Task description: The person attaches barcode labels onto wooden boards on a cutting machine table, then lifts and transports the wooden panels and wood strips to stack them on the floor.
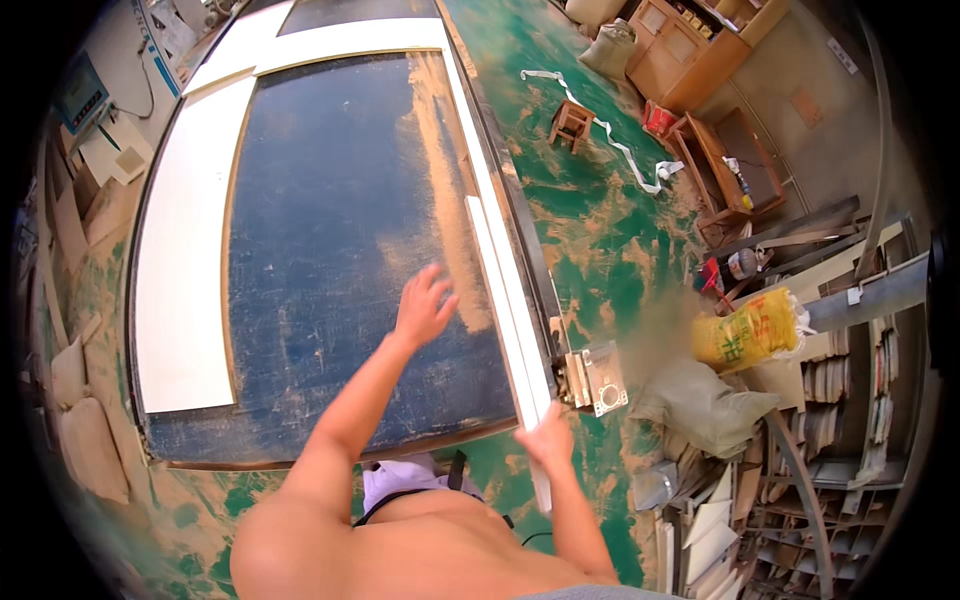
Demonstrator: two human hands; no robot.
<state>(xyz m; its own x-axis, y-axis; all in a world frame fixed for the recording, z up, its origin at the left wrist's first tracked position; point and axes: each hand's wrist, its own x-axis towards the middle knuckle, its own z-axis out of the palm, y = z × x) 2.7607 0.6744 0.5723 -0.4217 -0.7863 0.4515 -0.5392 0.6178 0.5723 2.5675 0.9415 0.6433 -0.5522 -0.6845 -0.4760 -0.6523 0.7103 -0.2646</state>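
Your left hand (424,305) spread with loose fingers above the dusty dark surface (340,250), your right hand (548,440) fingers grasping the white strip (505,300) along its right edge

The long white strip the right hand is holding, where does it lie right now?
In the head view the white strip runs along the right edge of the dark blue table, its near end gripped by the right hand.

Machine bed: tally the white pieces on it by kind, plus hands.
Wide white panel, left side of the dark bed: 1
Narrow white strips along the right edge: 2
Hands: 2, left hand open above the bed, right hand gripping a strip end
Total: 5
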